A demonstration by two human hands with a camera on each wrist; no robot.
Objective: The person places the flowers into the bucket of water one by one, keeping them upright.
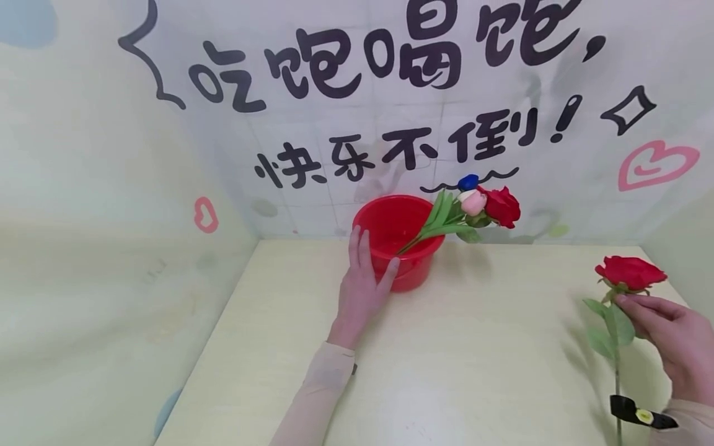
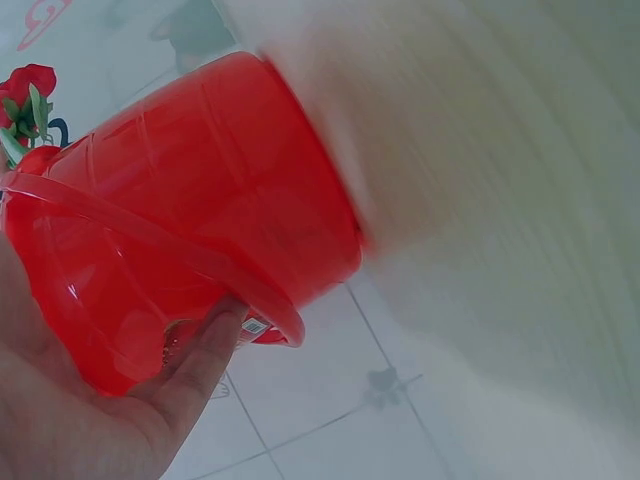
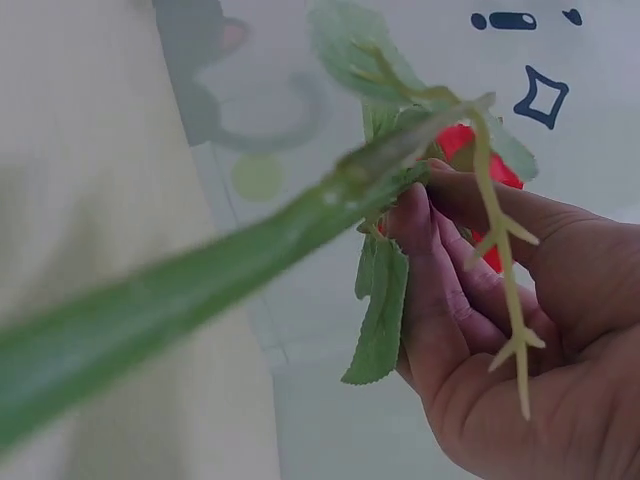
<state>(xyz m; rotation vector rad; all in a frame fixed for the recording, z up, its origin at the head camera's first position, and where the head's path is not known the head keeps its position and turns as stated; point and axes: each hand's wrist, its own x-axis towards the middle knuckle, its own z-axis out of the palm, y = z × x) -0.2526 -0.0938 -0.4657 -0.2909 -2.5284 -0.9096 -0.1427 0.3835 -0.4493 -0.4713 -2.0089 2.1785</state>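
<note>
A red bucket (image 1: 409, 272) stands upright at the table's back edge, its handle (image 2: 190, 250) lowered against the side. My left hand (image 1: 362, 300) rests on the bucket's near left side, fingers extended along the rim and thumb at the front. Inside lean several artificial flowers: a red rose (image 1: 503, 207), a pink tulip (image 1: 473, 202) and a blue bloom (image 1: 468, 181), heads hanging over the right rim. Over at the right, my right hand (image 1: 677, 337) pinches another red rose (image 1: 630, 273) just below its bloom. Its green stem (image 3: 200, 280) points downward, with leaves (image 1: 619, 325) near the fingers.
Behind the pale table (image 1: 474, 365) rises a white backdrop (image 1: 312, 118) with black lettering and pink hearts. Pale wall sheets (image 1: 100, 279) flank the left and right sides. A black band (image 1: 641, 414) circles the right wrist.
</note>
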